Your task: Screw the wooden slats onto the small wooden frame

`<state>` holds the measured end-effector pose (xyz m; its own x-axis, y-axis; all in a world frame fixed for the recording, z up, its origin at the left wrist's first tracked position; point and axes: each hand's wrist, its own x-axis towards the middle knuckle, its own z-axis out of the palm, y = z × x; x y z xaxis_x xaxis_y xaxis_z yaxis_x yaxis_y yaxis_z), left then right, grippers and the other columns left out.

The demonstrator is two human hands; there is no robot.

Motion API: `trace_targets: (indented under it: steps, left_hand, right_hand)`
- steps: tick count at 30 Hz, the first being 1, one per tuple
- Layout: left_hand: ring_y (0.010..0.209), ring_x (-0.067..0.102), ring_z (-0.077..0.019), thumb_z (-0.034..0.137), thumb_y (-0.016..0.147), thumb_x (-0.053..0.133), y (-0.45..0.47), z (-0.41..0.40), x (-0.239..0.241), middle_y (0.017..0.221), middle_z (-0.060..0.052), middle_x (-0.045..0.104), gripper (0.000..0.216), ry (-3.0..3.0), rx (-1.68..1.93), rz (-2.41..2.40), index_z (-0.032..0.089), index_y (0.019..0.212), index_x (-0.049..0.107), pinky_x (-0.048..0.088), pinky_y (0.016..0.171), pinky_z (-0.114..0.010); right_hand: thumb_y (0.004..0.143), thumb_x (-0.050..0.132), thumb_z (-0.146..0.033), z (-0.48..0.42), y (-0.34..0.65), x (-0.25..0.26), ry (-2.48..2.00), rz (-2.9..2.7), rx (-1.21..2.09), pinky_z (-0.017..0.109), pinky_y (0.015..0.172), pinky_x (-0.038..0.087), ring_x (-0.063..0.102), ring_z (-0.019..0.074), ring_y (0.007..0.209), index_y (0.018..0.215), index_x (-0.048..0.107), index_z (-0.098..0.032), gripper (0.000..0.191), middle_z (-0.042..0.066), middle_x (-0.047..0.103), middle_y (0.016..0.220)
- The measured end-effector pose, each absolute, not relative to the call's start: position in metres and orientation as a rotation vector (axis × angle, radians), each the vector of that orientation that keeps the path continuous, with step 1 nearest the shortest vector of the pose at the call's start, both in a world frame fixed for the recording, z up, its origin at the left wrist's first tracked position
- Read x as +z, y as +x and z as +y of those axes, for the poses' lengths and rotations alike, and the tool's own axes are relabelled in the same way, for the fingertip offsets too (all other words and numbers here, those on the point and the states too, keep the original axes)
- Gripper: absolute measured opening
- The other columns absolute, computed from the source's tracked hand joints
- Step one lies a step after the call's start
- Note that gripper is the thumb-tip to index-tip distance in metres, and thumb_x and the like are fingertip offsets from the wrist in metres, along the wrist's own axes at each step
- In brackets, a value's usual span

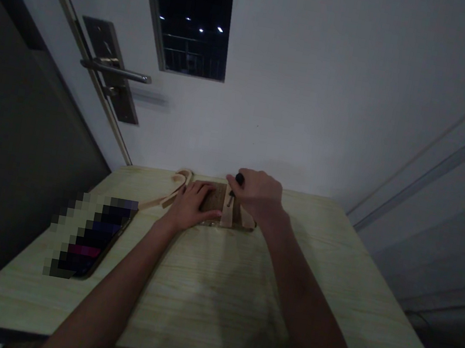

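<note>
My right hand (261, 194) is closed round a small black-handled tool (239, 179) with a short metal shaft. The tool's tip meets a pale tan strip (227, 214) that looks like leather. Beneath the strip is a brown board (212, 200), flat on the table near the wall. My left hand (188, 207) lies on the board's left part, fingers spread and thumb reaching toward the strip. Just left of that hand, a curled tan strip (182, 179) rests on the table. The exact shape of the tool's tip is too small to tell.
The pale wooden table (203, 294) stands against a white door (300, 90) with a metal handle (128, 74) and a dark window (192, 13). A phone (103, 238), partly pixelated, lies on the left. White panelling (443, 221) is on the right.
</note>
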<state>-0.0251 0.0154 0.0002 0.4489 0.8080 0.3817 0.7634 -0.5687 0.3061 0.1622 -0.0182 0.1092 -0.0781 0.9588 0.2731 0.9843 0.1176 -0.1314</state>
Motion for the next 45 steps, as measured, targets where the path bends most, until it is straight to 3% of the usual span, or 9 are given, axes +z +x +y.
trace_targets:
  steps: [5, 10, 16, 22, 27, 34, 37, 40, 45]
  left_hand:
    - [0.124, 0.050, -0.0356, 0.069, 0.083, 0.059, -0.025, 0.015, 0.001, 0.133, -0.014, 0.055, 0.068, 2.595, 0.760, 1.403, 0.021, 0.130, 0.052, 0.037, 0.106, -0.057]
    - [0.124, 0.050, -0.0356, 0.069, 0.083, 0.060, -0.024, 0.013, 0.002, 0.132, -0.015, 0.056, 0.069, 2.599, 0.753, 1.416, 0.019, 0.130, 0.053, 0.036, 0.107, -0.057]
    - [0.123, 0.050, -0.0355, 0.069, 0.083, 0.060, -0.023, 0.014, 0.001, 0.131, -0.015, 0.056, 0.068, 2.589, 0.754, 1.430, 0.019, 0.129, 0.053, 0.037, 0.106, -0.058]
    - [0.124, 0.049, -0.0361, 0.066, 0.083, 0.062, -0.024, 0.013, 0.002, 0.132, -0.015, 0.056, 0.067, 2.592, 0.753, 1.447, 0.018, 0.128, 0.053, 0.037, 0.106, -0.058]
    - [0.125, 0.049, -0.0355, 0.066, 0.082, 0.062, -0.024, 0.012, 0.004, 0.133, -0.014, 0.056, 0.066, 2.588, 0.754, 1.428, 0.021, 0.130, 0.052, 0.037, 0.107, -0.058]
    - [0.126, 0.048, -0.0353, 0.065, 0.083, 0.063, -0.024, 0.012, 0.002, 0.135, -0.014, 0.054, 0.066, 2.583, 0.770, 1.413, 0.020, 0.130, 0.052, 0.036, 0.107, -0.058]
    - [0.125, 0.049, -0.0359, 0.065, 0.083, 0.063, -0.024, 0.012, 0.003, 0.134, -0.014, 0.055, 0.065, 2.585, 0.770, 1.413, 0.020, 0.129, 0.053, 0.036, 0.107, -0.058]
    - [0.124, 0.048, -0.0364, 0.064, 0.083, 0.063, -0.023, 0.011, 0.005, 0.133, -0.014, 0.055, 0.064, 2.583, 0.754, 1.424, 0.021, 0.129, 0.053, 0.036, 0.106, -0.059]
    - [0.125, 0.049, -0.0354, 0.066, 0.083, 0.062, -0.022, 0.010, 0.006, 0.132, -0.015, 0.056, 0.068, 2.580, 0.724, 1.448, 0.018, 0.129, 0.053, 0.036, 0.107, -0.057]
  right_hand:
    - [0.096, 0.052, -0.040, -0.016, 0.169, 0.106, -1.734, -2.208, -0.050, 0.028, 0.057, 0.031, 0.062, 0.0188, 0.074, 0.122, 0.055, -0.022, 0.033, 0.009, 0.072, 0.093]
    - [0.090, 0.059, -0.028, -0.012, 0.179, 0.108, -1.497, -2.221, 0.012, 0.027, 0.061, 0.033, 0.057, 0.0166, 0.074, 0.105, 0.064, -0.022, 0.017, 0.004, 0.070, 0.086]
    - [0.092, 0.046, -0.012, -0.006, 0.196, 0.110, -1.263, -2.227, 0.263, 0.029, 0.074, 0.043, 0.061, 0.0162, 0.080, 0.118, 0.067, -0.017, 0.034, 0.008, 0.073, 0.101]
    - [0.085, 0.066, -0.027, -0.001, 0.200, 0.112, -1.151, -2.217, 0.327, 0.027, 0.068, 0.038, 0.055, 0.0140, 0.071, 0.091, 0.070, -0.017, 0.012, 0.002, 0.065, 0.078]
    - [0.081, 0.063, -0.025, -0.003, 0.186, 0.109, -1.157, -2.166, 0.194, 0.026, 0.062, 0.029, 0.041, 0.0107, 0.062, 0.068, 0.045, -0.020, 0.023, -0.004, 0.047, 0.065]
    - [0.080, 0.068, -0.036, 0.002, 0.176, 0.095, -1.157, -2.035, 0.400, 0.025, 0.057, 0.031, 0.047, 0.0101, 0.056, 0.076, 0.052, -0.020, 0.024, -0.005, 0.053, 0.061]
    - [0.086, 0.064, -0.035, 0.003, 0.177, 0.095, -1.104, -2.079, 0.429, 0.024, 0.063, 0.039, 0.056, 0.0118, 0.061, 0.104, 0.063, -0.019, 0.024, -0.003, 0.065, 0.068]
    - [0.092, 0.057, -0.027, 0.004, 0.181, 0.097, -1.049, -2.174, 0.404, 0.028, 0.079, 0.046, 0.066, 0.0148, 0.081, 0.105, 0.072, -0.020, 0.021, 0.004, 0.075, 0.092]
    - [0.092, 0.049, -0.014, 0.008, 0.187, 0.094, -1.002, -2.195, 0.368, 0.037, 0.098, 0.047, 0.064, 0.0193, 0.111, 0.123, 0.068, -0.018, 0.037, 0.011, 0.070, 0.124]
